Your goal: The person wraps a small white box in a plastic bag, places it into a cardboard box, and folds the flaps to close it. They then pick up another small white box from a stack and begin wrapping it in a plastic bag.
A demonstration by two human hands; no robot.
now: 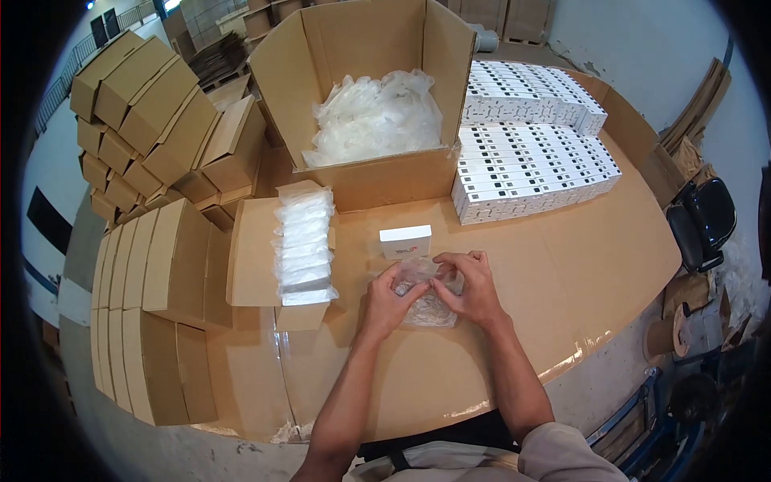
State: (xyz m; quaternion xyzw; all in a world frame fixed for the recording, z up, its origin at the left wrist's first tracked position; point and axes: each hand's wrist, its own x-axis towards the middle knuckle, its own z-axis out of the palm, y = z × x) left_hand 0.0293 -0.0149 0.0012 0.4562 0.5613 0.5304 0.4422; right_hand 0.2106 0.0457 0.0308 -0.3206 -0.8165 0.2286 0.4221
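Note:
A clear plastic bag (434, 312) lies in front of me on the cardboard-covered table. My left hand (392, 299) pinches the left side of its upper edge, thumb pointing inward. From the other side my right hand (472, 291) grips the same edge, its thumb close to the left thumb. Just beyond the fingers stands a small white box (405, 239) with a little red mark on its front. An open carton (255, 253) to the left holds a row of white boxes in plastic bags (303, 249).
A large open carton (393, 181) full of clear bags (377, 116) stands at the back. Stacked white boxes (538, 173) fill the back right. Brown cartons (173, 257) are piled along the left. A black chair (703, 221) stands beyond the table's right edge.

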